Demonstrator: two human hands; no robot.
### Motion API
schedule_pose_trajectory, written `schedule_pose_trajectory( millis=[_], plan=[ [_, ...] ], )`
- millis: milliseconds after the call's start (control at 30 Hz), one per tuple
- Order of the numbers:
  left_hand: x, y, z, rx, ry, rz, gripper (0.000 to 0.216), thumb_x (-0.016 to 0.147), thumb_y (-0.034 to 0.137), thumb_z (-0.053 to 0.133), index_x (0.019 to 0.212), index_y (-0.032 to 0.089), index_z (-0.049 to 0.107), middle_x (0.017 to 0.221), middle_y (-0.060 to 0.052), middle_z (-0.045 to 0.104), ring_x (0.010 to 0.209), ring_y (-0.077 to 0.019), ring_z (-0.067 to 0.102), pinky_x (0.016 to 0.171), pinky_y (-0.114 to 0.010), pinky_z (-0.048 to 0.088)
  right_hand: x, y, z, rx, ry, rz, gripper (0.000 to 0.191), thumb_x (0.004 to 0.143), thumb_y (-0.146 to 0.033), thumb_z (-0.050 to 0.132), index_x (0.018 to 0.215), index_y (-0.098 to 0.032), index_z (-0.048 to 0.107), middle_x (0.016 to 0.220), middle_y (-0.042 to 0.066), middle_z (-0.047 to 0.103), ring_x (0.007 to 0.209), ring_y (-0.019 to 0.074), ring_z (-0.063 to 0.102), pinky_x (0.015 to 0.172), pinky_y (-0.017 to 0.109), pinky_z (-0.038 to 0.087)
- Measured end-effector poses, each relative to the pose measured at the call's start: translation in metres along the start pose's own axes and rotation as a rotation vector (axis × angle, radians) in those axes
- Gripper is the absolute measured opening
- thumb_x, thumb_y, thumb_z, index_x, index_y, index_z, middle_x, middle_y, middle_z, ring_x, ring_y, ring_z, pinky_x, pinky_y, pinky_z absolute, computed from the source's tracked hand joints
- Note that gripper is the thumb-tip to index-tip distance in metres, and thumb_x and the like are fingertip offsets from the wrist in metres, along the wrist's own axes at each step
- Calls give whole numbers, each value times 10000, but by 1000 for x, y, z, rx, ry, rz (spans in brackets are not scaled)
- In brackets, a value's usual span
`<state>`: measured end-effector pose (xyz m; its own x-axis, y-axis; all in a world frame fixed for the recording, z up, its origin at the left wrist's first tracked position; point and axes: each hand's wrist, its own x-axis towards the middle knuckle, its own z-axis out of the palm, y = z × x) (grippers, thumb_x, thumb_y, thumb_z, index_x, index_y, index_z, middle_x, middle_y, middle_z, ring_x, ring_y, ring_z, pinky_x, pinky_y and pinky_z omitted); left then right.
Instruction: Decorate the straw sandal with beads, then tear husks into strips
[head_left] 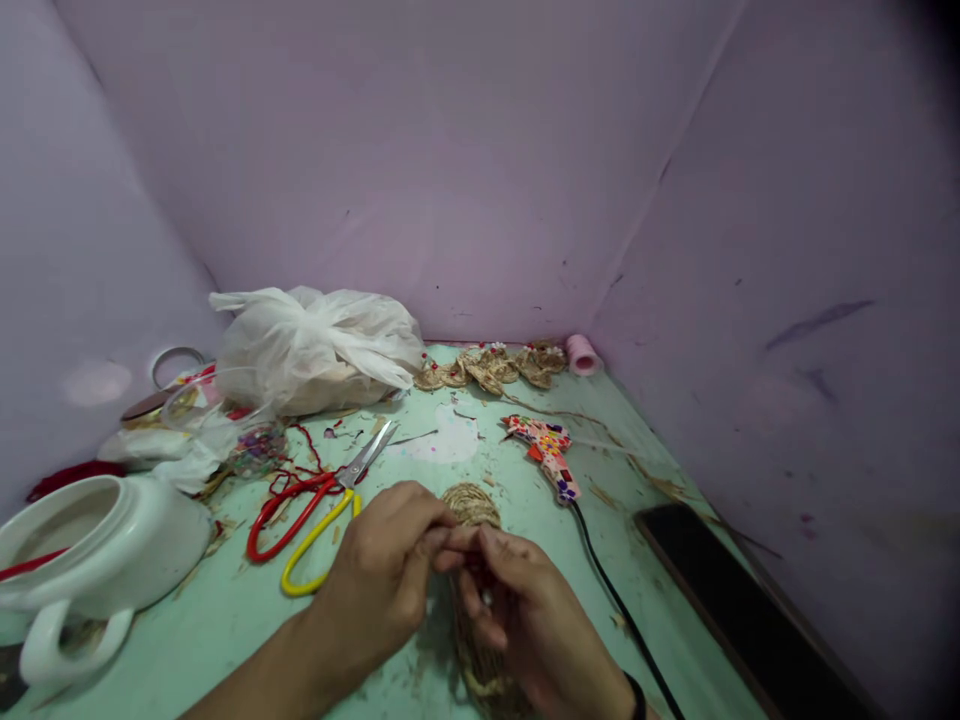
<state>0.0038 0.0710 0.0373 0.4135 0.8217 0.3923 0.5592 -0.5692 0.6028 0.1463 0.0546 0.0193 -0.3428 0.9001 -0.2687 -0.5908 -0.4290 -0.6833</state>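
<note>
My left hand point(394, 560) and my right hand point(529, 600) meet at the fingertips over a woven straw-coloured piece point(471, 503) shaped like a small shoe sole. Both hands are closed in a pinch. A little red shows between the right fingers, but what they hold is too small and hidden to name. The middle of the woven piece is covered by my fingers. To the left lie scissors point(367, 455) with one red and one yellow handle, blades slightly apart. On the right lies a glue gun point(547, 450) covered in a colourful pattern.
A white ceramic pot point(161, 525) lies at the left, near red yarn point(304, 470). Behind are a tied plastic bag point(322, 345), several small woven pieces point(487, 368) with red beads, and a pink thread spool point(583, 355). A black phone point(720, 590) and a black cord point(616, 600) lie right.
</note>
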Motion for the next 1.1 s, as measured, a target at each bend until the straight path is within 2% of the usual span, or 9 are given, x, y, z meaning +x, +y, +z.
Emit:
schedule_pose_trajectory(
  millis=[100, 167, 300, 500, 733, 967, 1100],
  plan=[
    [4, -5, -2, -28, -37, -35, 172, 846, 115, 361, 773, 167, 508, 746, -29, 514, 712, -144, 484, 635, -284, 386, 2, -1, 0, 194, -11, 135, 385, 714, -423, 644, 811, -52, 673, 677, 76, 644, 546, 96, 578, 475, 165, 446],
    [6, -6, -3, -30, -71, -38, 166, 844, 114, 360, 777, 164, 504, 776, -33, 503, 732, -144, 478, 648, -284, 389, 3, -3, 0, 283, -41, 223, 401, 758, -420, 601, 824, -30, 666, 706, 93, 659, 612, 118, 615, 599, 205, 489],
    [7, -6, -7, -87, -136, -40, 194, 848, 105, 362, 783, 158, 538, 828, -38, 499, 787, -137, 490, 681, -267, 405, 3, -6, 0, 366, -86, 292, 444, 831, -437, 492, 856, -20, 644, 706, 97, 663, 623, 123, 624, 693, 241, 482],
    [8, -5, -14, -158, -99, 36, 192, 849, 116, 413, 834, 171, 596, 864, -43, 545, 845, -140, 519, 733, -266, 433, 3, -7, -1, 389, -90, 239, 415, 874, -399, 427, 933, -37, 619, 772, 92, 664, 721, 135, 626, 763, 260, 454],
    [8, -1, -21, -16, 69, 83, 150, 807, 88, 480, 845, 172, 600, 827, -36, 576, 805, -141, 538, 702, -269, 438, 3, -10, -2, 446, -66, 231, 449, 892, -401, 359, 1002, -28, 584, 871, 141, 659, 834, 182, 631, 859, 321, 418],
    [5, 1, -20, 91, 71, 161, 182, 789, 59, 472, 846, 173, 602, 773, -27, 589, 750, -141, 536, 673, -288, 419, 3, -12, -1, 510, -76, 201, 470, 905, -410, 300, 967, -48, 593, 882, 127, 644, 822, 162, 615, 846, 301, 420],
    [5, 1, -20, 123, 73, 136, 165, 799, 72, 473, 842, 166, 601, 752, -31, 580, 735, -148, 521, 675, -308, 407, 3, -12, 0, 524, -77, 211, 483, 908, -406, 284, 957, -40, 596, 869, 124, 637, 832, 167, 609, 831, 296, 427]
  ],
)
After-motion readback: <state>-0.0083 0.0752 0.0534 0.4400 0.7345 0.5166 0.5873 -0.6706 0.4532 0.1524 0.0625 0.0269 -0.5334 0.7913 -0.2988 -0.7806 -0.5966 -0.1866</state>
